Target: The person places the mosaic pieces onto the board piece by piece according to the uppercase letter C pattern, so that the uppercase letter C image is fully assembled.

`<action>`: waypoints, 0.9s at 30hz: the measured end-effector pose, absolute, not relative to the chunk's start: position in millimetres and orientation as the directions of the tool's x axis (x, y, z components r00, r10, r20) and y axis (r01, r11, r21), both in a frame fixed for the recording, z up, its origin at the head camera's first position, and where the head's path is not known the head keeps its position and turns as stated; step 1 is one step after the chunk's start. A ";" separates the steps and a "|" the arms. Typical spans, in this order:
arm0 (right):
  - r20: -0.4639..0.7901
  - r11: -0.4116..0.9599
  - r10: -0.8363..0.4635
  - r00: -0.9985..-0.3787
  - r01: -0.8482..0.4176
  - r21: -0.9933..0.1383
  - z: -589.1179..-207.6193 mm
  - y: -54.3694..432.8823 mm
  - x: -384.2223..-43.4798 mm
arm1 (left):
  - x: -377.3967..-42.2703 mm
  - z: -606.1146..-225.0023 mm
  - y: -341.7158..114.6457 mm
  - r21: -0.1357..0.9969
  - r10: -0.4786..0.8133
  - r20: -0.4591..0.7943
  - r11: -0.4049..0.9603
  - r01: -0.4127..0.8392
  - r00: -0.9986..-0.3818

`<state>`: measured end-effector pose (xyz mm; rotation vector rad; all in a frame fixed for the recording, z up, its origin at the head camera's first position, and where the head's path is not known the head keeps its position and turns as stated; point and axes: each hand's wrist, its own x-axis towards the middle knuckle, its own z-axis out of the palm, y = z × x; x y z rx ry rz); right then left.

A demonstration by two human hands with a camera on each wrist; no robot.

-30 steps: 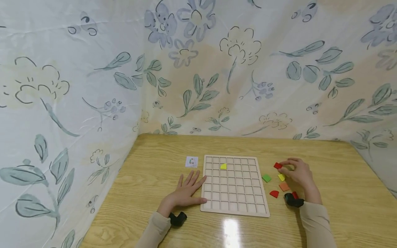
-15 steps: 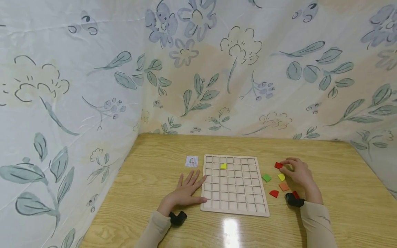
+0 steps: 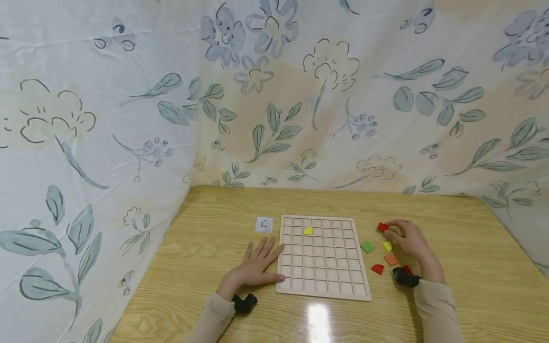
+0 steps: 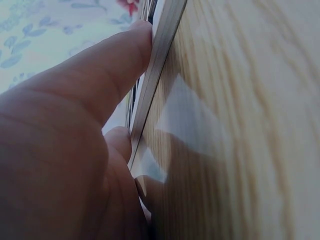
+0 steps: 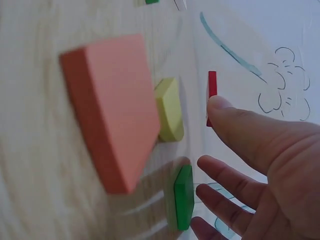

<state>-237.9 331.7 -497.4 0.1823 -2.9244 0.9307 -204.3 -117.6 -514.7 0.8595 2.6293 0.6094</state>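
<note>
My right hand (image 3: 410, 241) pinches a small red tile (image 3: 382, 227) between thumb and forefinger, right of the board; in the right wrist view the red tile (image 5: 212, 98) stands edge-on at the thumb tip. Below its other fingers lies a green tile (image 5: 184, 197). With fingers spread, my left hand (image 3: 256, 267) rests at the left edge of a square wooden grid board (image 3: 324, 260), thumb and forefinger touching the rim. The left wrist view shows the thumb against the board's side (image 4: 162, 47). One yellow quarter-round tile (image 3: 308, 231) sits in a cell near the top.
Between board and right hand lie a green tile (image 3: 367, 247), a yellow tile (image 3: 388, 246), an orange tile (image 3: 391, 259) and a red quarter-round (image 3: 378, 269). Another red piece (image 3: 407, 270) is partly hidden by the wrist camera. A small printed card (image 3: 264, 224) lies left of the board.
Almost nothing differs; the whole head view has shifted very slightly. The right hand keeps its pinch on the red tile, and the left hand stays on the board's edge.
</note>
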 end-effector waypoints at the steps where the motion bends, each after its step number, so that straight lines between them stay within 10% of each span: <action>1: 0.107 0.809 -0.095 -0.990 -0.139 -0.571 -497.1 330.5 -237.9 | -204.3 -514.8 -117.6 0.482 0.617 -0.154 0.729 0.486 -0.772; 27: 0.226 0.707 -0.223 -0.948 -0.317 -0.632 -491.3 282.6 -245.9 | -202.7 -508.5 -115.7 0.504 0.632 -0.146 0.710 0.493 -0.761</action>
